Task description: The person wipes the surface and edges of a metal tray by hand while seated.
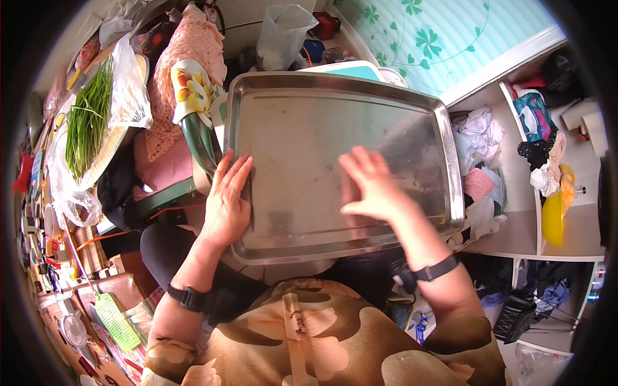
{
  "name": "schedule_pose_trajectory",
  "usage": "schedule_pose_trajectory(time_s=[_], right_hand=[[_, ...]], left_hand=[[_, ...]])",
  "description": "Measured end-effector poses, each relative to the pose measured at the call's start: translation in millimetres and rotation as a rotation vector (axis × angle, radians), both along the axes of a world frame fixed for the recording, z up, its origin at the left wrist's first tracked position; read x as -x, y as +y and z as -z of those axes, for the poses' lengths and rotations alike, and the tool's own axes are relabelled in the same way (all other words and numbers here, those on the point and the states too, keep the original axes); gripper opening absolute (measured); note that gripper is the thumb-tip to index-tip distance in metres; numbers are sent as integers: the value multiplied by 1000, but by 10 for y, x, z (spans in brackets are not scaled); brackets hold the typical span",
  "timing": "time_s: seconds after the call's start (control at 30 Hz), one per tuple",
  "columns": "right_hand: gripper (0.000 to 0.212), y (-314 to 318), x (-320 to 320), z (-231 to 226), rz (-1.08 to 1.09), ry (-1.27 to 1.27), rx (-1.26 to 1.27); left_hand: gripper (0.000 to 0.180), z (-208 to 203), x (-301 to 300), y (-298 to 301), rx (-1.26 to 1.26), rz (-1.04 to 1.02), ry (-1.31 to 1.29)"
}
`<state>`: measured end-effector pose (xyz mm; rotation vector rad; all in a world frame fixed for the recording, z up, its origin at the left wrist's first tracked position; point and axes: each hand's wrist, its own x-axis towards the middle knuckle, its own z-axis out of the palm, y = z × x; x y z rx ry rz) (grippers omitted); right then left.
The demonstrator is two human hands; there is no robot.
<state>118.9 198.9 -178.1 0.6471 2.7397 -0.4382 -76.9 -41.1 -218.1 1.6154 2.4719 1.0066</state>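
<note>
A large metal tray (302, 145) with a raised shiny rim lies in front of me, its bare bottom showing dull patches and small marks. At its left rim rests my left hand (226, 206), fingers stretched out along the edge rather than wrapped round it. My right hand (376, 190) is over the tray's right half, fingers spread and holding nothing, slightly smeared by motion. Whether its palm touches the metal I cannot tell.
At the left, green chives (90, 119) lie on a round woven tray beside a plastic bag (131, 87). A chair with pink cloth (164, 164) stands by the tray's left side. Shelves with crumpled clothes (479, 138) and a yellow bowl-shaped thing (552, 219) are at the right.
</note>
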Motion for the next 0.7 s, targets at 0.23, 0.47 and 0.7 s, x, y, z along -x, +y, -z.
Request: schedule_pose_trajectory(time_s=[0.23,0.47,0.7], right_hand=[[103,-388,983,78,-220,59,15],[90,123,1732,295,-67,301,73],[82,-320,2160,343,-92,215,-46]], left_hand=[[73,0,14,-12,-78,24,-69],[82,-15,19,-3,-114,52,-104],[86,-23,44,14,-106,93,-138]])
